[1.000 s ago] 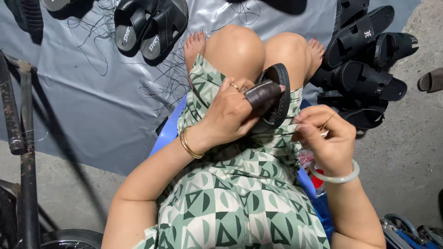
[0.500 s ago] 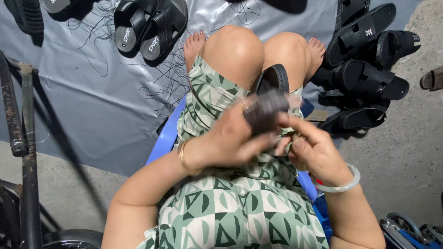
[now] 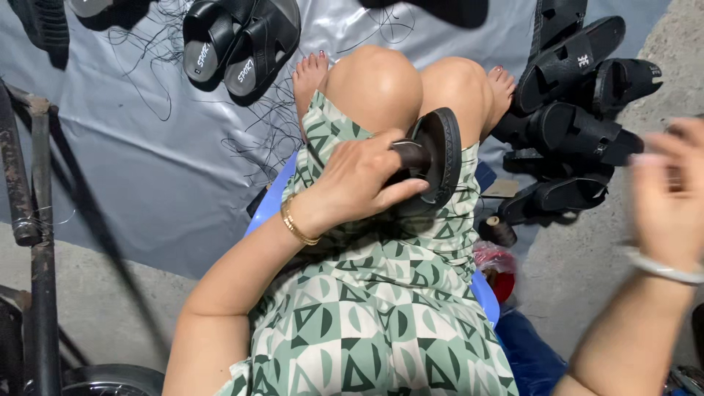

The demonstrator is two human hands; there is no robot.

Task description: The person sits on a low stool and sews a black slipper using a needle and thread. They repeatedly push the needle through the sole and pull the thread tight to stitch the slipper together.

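Left hand [image 3: 359,183], with a thin gold bangle [image 3: 295,224] at the wrist, has its grip closed around a black rubber slide sandal [image 3: 434,158] held on edge over the lap, just below the bare knees. Right hand [image 3: 671,194], with a pale bangle [image 3: 660,268], is raised apart at the right, motion-blurred; its grip cannot be told. A pile of black sandals [image 3: 579,125] lies on the grey plastic sheet [image 3: 147,169].

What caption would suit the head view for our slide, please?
Seated person's left hand grips a black sandal on the lap; blurred right hand raised aside.
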